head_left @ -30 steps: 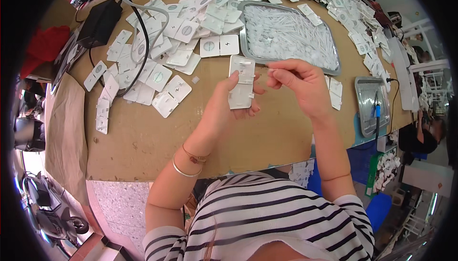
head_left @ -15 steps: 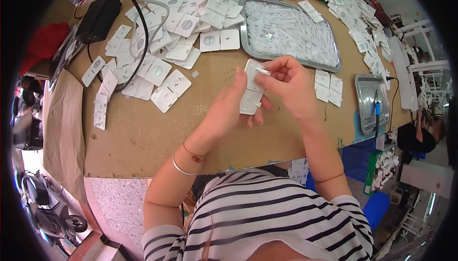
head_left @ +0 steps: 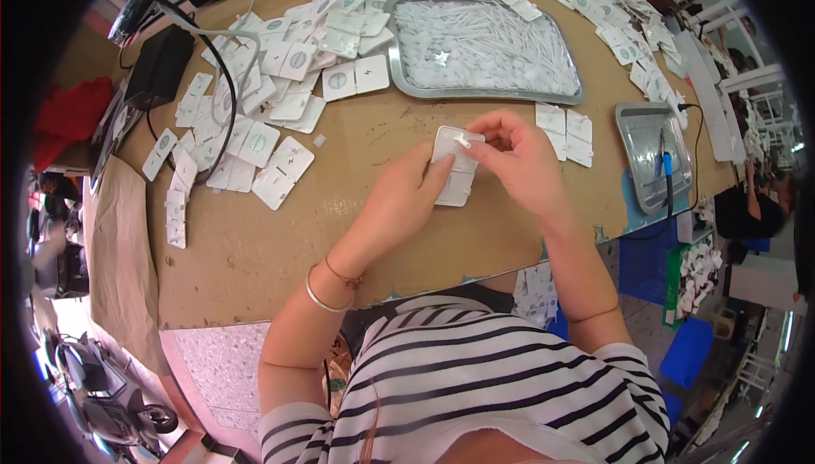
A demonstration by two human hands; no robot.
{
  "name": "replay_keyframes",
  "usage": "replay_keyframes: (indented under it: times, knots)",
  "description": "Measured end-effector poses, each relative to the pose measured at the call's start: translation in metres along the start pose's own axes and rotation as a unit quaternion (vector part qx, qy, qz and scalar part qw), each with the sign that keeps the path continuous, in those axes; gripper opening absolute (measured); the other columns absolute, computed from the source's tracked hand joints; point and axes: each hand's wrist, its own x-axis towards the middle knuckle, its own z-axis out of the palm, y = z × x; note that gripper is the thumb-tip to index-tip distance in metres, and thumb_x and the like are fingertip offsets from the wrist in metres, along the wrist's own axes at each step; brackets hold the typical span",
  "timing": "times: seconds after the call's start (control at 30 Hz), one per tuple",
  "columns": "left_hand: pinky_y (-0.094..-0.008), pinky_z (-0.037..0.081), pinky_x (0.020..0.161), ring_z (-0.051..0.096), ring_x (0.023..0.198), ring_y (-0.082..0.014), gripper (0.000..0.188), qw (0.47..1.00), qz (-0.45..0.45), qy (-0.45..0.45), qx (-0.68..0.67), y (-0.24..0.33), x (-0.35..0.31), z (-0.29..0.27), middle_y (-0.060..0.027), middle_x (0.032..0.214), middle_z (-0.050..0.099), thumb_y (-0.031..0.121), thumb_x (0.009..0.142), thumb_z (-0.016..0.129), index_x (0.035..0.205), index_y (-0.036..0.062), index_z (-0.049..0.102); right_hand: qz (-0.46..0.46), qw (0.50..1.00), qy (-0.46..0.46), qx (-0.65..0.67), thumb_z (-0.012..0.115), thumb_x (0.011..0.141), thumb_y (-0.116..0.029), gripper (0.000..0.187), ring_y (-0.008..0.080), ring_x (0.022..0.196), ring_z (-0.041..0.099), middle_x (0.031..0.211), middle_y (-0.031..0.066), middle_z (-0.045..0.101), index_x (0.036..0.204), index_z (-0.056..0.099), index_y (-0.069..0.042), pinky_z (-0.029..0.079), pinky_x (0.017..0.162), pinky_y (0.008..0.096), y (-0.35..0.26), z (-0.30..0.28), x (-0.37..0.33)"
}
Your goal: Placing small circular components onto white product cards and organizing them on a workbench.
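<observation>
A white, two-panel plastic case (head_left: 457,189) is held up over the middle of the cardboard-covered table. My left hand (head_left: 406,188) grips its left edge, thumb across the front and the other fingers mostly hidden behind. At the upper right corner of the case, my right hand (head_left: 515,158) pinches a small white plastic piece (head_left: 463,140) between thumb and forefinger, against the upper panel. Whether that piece is seated in the case I cannot tell. Just beyond my hands stands a metal tray (head_left: 488,99) full of slim white plastic pieces (head_left: 509,48).
Similar white cases (head_left: 284,65) lie heaped at the back left, and more (head_left: 607,14) at the back right. A few cases (head_left: 564,131) rest right of my hands. A smaller metal tray (head_left: 649,167) holds a blue-handled tool (head_left: 667,164). A black power adapter (head_left: 159,65) and cables lie left.
The view has shifted, so the table's things sit further left. My left thumb has slid lower on the case, and the fingers seen below it are now hidden. The small piece shows more plainly.
</observation>
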Motion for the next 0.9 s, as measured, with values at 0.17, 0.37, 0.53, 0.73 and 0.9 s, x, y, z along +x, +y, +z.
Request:
replay_keyframes:
  times: [0.17, 0.37, 0.53, 0.73, 0.9]
  knots:
    - [-0.0418, 0.049, 0.053, 0.062, 0.062, -0.0334, 0.039, 0.993, -0.1, -0.061, 0.005, 0.018, 0.037, 0.033, -0.021, 0.069, 0.062, 0.03, 0.093, 0.047, 0.08, -0.0037, 0.06, -0.084, 0.97, 0.169, -0.155, 0.062, 0.085, -0.012, 0.017, 0.0084, 0.077, 0.056, 0.094, 0.0026, 0.066, 0.1, 0.067, -0.005, 0.046, 0.07, 0.0236, 0.019, -0.054, -0.007]
    - [-0.0377, 0.051, 0.051, 0.062, 0.057, -0.0339, 0.05, 0.949, 0.054, -0.001, 0.31, 0.014, 0.076, 0.074, -0.0231, 0.065, 0.061, 0.037, 0.092, 0.044, 0.067, -0.0007, 0.065, -0.088, 0.854, 0.203, -0.47, 0.065, 0.081, -0.017, 0.027, 0.0278, 0.11, 0.053, 0.118, 0.0126, 0.058, 0.107, 0.066, -0.009, 0.041, 0.094, 0.0359, 0.05, -0.085, -0.012]
    - [-0.0392, 0.049, 0.05, 0.063, 0.059, -0.032, 0.047, 0.928, 0.05, -0.004, 0.368, 0.035, 0.08, 0.077, -0.0194, 0.061, 0.061, 0.036, 0.091, 0.047, 0.066, 0.0013, 0.065, -0.074, 0.903, 0.134, -0.401, 0.066, 0.08, -0.016, 0.03, 0.0296, 0.117, 0.048, 0.127, 0.0122, 0.053, 0.109, 0.066, -0.011, 0.038, 0.098, 0.0374, 0.064, -0.097, -0.015]
    - [-0.0357, 0.045, 0.074, 0.056, 0.085, -0.027, 0.033, 0.834, 0.213, 0.234, 0.452, 0.008, 0.074, -0.018, -0.0121, 0.094, 0.06, 0.016, 0.074, 0.063, 0.103, 0.0002, 0.057, -0.083, 0.927, 0.12, -0.345, 0.065, 0.082, -0.017, 0.03, 0.0266, 0.115, 0.05, 0.124, 0.0118, 0.054, 0.109, 0.063, -0.004, 0.04, 0.096, 0.034, 0.048, -0.114, -0.005]
    - [-0.0378, 0.041, 0.08, 0.052, 0.092, -0.027, 0.025, 0.795, 0.234, 0.215, 0.516, -0.041, 0.078, -0.062, -0.0092, 0.105, 0.058, 0.007, 0.071, 0.061, 0.094, 0.0007, 0.056, -0.205, 0.914, 0.098, -0.335, 0.064, 0.082, -0.017, 0.026, 0.0269, 0.101, 0.058, 0.108, 0.0116, 0.059, 0.104, 0.064, -0.003, 0.045, 0.086, 0.0325, 0.024, -0.088, 0.066]
